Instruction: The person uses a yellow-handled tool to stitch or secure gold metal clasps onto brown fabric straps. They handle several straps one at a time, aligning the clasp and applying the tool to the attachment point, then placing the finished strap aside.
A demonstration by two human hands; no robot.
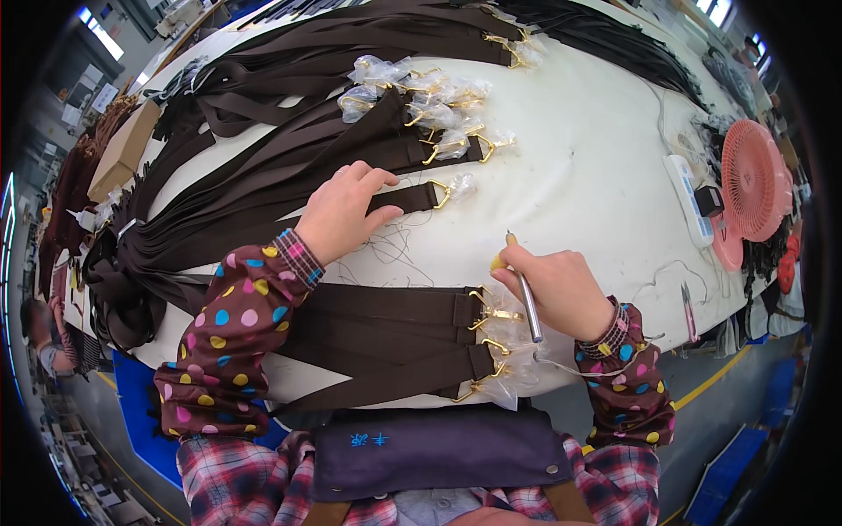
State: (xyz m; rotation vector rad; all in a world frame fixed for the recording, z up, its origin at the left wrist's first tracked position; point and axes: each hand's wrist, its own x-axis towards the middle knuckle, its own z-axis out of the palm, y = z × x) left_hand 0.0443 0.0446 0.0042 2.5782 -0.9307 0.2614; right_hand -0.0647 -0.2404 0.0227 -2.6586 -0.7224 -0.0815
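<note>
My left hand (342, 210), fingers apart, rests on a single dark brown strap (408, 197) that ends in a gold-coloured metal hook (440, 195) in clear plastic. Loose threads lie just below it. My right hand (553, 280) grips a slim silver tool (531, 307) with a yellow piece near its narrow tip and a thin cord at its lower end. Beneath both hands, several brown straps (377, 311) lie along the near table edge, with bagged gold hooks (495, 349) at their right ends. Above my left hand is a larger pile of straps with bagged hooks (421, 96).
The white table (596, 175) carries a power strip (688, 197), pink fan (750, 180) and pink-handled slim tool (689, 311) at the right. A cardboard box (123, 149) and bundled straps sit at the left. Another person (54, 355) is beyond the left edge; a blue bin (145, 412) stands below.
</note>
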